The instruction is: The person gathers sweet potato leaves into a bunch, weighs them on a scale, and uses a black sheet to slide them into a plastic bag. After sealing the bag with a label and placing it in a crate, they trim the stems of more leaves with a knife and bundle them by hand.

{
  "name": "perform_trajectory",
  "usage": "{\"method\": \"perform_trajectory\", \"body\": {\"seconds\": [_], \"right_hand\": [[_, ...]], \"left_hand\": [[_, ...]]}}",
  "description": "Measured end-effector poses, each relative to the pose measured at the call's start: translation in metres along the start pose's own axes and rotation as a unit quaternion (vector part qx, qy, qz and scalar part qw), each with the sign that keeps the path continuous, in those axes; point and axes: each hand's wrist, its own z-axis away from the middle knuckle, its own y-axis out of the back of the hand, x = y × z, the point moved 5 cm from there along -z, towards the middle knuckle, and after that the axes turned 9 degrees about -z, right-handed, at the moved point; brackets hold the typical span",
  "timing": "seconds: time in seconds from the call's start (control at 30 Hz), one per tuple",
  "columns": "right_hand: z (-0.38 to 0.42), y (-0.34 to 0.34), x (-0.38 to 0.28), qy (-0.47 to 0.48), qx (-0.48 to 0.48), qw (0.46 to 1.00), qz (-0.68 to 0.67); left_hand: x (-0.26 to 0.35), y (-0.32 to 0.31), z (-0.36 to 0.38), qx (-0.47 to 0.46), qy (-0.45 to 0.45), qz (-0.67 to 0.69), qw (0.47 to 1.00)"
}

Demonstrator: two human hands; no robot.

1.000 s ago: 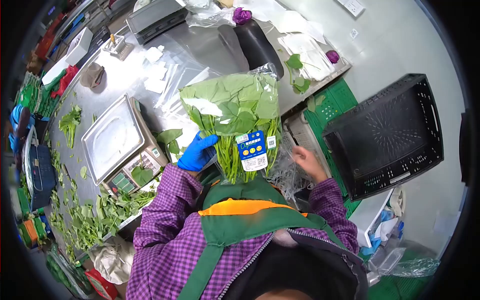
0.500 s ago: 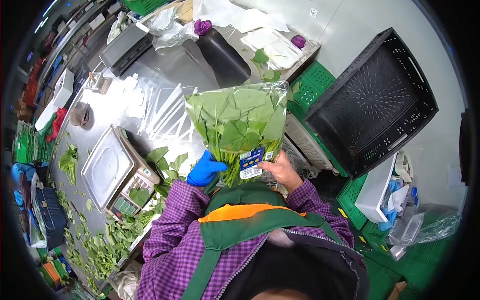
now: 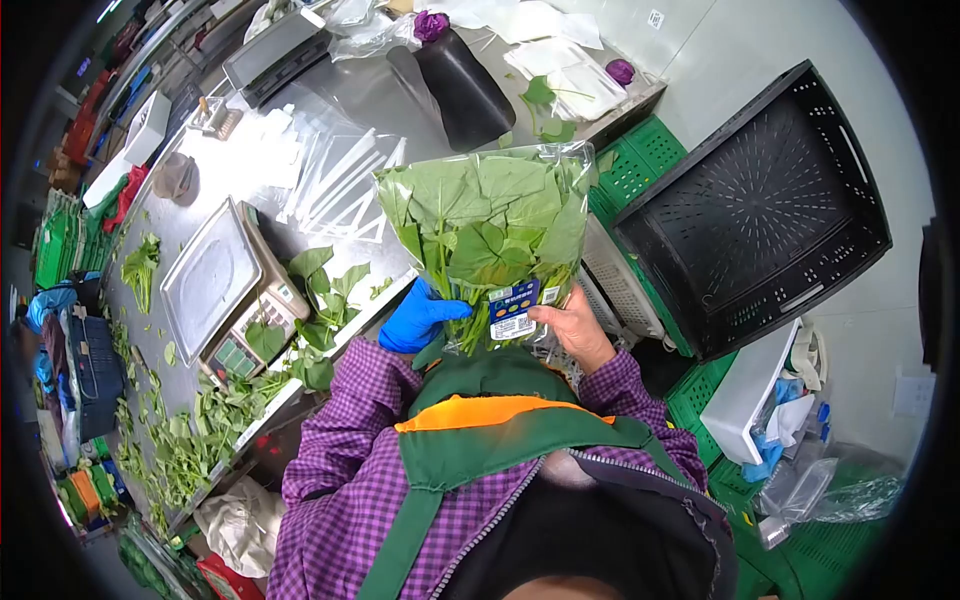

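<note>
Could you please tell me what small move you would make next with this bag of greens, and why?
I would probably have the right hand sweep its thumb lightly across the label to press it flat. The thumb rests at the label's edge, and the gloved left hand grips the opposite side of the bag of greens, which should steady it.

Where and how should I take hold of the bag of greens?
Grip the bag low, around the stems, coming from both sides at once, as the left hand and right hand do. It narrows there, and the bundled stems look firmer than the broad leafy top.
</note>
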Motion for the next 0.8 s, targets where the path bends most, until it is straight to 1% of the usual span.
{"method": "perform_trajectory", "body": {"seconds": [0.03, 0.1, 0.33, 0.47, 0.63, 0.67, 0.73, 0.77, 0.8], "right_hand": [[0.002, 0.004, 0.002, -0.005, -0.005, 1.0, -0.003], [0.006, 0.005, 0.001, -0.01, -0.011, 1.0, -0.007], [0.021, 0.008, -0.004, -0.003, 0.007, 0.999, -0.033], [0.03, 0.012, -0.005, -0.02, 0.027, 0.999, -0.034], [0.043, 0.017, -0.012, -0.016, 0.035, 0.999, -0.024], [0.045, 0.023, -0.008, -0.027, 0.039, 0.998, -0.042], [0.048, 0.036, 0.002, -0.047, 0.042, 0.995, -0.081], [0.05, 0.036, 0.004, -0.048, 0.043, 0.995, -0.082], [0.052, 0.038, 0.006, -0.046, 0.066, 0.989, -0.122]], "left_hand": [[-0.002, -0.004, 0.001, 0.002, 0.001, 0.001, 1.0], [-0.006, -0.01, 0.001, 0.008, 0.016, 0.054, 0.998], [-0.023, -0.022, 0.005, 0.031, 0.011, 0.06, 0.998], [-0.032, -0.03, 0.006, 0.014, 0.006, 0.081, 0.997], [-0.038, -0.045, 0.01, 0.043, -0.002, 0.11, 0.993], [-0.038, -0.048, 0.01, 0.047, 0.0, 0.111, 0.993], [-0.037, -0.055, 0.006, 0.055, 0.033, 0.054, 0.996], [-0.034, -0.062, 0.005, 0.055, 0.035, 0.054, 0.996], [-0.03, -0.069, 0.003, 0.064, 0.04, 0.051, 0.996]]}}
